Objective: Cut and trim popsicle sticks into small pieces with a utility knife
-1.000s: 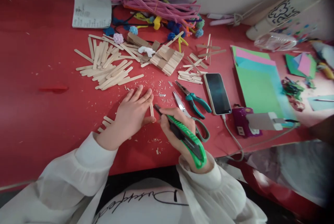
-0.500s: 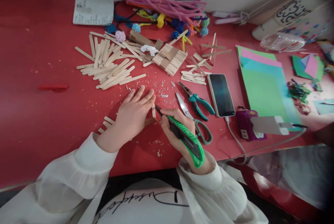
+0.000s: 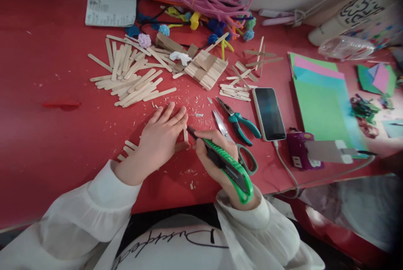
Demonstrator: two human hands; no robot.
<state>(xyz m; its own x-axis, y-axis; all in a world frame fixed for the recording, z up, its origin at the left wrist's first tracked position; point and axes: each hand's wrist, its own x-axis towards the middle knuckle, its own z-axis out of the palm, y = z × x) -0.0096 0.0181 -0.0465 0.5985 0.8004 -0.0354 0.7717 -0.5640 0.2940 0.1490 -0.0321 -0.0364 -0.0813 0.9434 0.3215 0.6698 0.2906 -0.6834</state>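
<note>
My left hand (image 3: 159,137) lies flat on the red table (image 3: 47,135), fingers stretched out, pinning a short wooden stick (image 3: 185,135) at its right edge. My right hand (image 3: 214,152) is closed around a green and black utility knife (image 3: 225,163), whose tip touches the stick. Wood shavings (image 3: 192,108) are scattered around both hands. A few cut stick pieces (image 3: 128,149) lie just left of my left wrist.
A pile of craft sticks (image 3: 132,77) and a glued stick panel (image 3: 206,68) lie beyond my hands. Scissors (image 3: 234,142), teal pliers (image 3: 241,121) and a phone (image 3: 269,113) sit to the right, then coloured paper (image 3: 321,98). Pipe cleaners (image 3: 201,3) and a paper sheet (image 3: 108,3) lie at the back.
Hands hold nearly the same pose; the knife tip stays at the stick. The view has shifted slightly.
</note>
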